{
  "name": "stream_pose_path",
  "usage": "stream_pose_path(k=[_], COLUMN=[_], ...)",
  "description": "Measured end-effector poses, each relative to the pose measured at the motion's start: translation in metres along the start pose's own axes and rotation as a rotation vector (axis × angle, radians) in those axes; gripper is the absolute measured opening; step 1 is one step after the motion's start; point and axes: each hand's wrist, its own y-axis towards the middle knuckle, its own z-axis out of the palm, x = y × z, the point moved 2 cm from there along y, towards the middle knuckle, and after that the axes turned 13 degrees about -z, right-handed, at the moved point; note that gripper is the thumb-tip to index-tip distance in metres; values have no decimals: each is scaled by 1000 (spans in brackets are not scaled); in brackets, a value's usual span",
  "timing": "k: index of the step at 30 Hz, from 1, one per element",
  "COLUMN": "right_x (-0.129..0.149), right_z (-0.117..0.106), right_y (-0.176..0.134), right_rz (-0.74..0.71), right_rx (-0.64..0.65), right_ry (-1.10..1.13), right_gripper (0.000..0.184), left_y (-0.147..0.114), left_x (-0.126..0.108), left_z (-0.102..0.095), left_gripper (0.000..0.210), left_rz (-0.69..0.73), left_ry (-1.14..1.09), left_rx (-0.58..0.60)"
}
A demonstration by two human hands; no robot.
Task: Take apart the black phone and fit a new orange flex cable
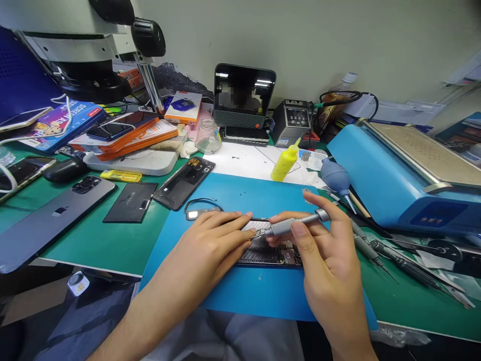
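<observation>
Right grip (330, 255) pinches a knurled metal driver (282, 227), probably stiff; left grip (210, 243), closure unclear, rests on the opened phone (261, 255), likely fragile, best held by its edges, on the blue mat (259, 293).

Right hand (332, 265)'s got a silver tool (282, 227) angled over an opened phone (263, 255), tip right by the left hand (210, 243)'s fingers. Blue mat (248, 293) underneath, yellow bottle (284, 164) behind.
</observation>
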Motion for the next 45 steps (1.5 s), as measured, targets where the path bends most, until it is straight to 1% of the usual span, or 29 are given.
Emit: stream_pose_path(k=[4, 12, 16, 24, 30, 36, 45], right_x=[0, 1, 1, -1, 1, -2, -1], right_z=[0, -1, -1, 0, -2, -1, -3], right_y=[-1, -1, -1, -1, -1, -1, -3], right_rz=[14, 11, 2, 49, 17, 21, 20], right_rx=[22, 6, 19, 33, -21, 31, 33], right_ry=[9, 30, 34, 69, 45, 27, 48], right_gripper=[47, 48, 46, 51, 48, 48, 47], left_y=[-1, -1, -1, -3, -2, 0, -1], left_x=[0, 0, -1, -1, -1, -1, -1], left_z=[-1, -1, -1, 1, -2, -6, -5], left_gripper=[33, 33, 33, 32, 35, 36, 36], left_rz=[-8, -7, 2, -5, -2, 15, 14], left_ry=[-4, -4, -1, -9, -9, -3, -4], left_rx=[0, 3, 6, 4, 21, 23, 22])
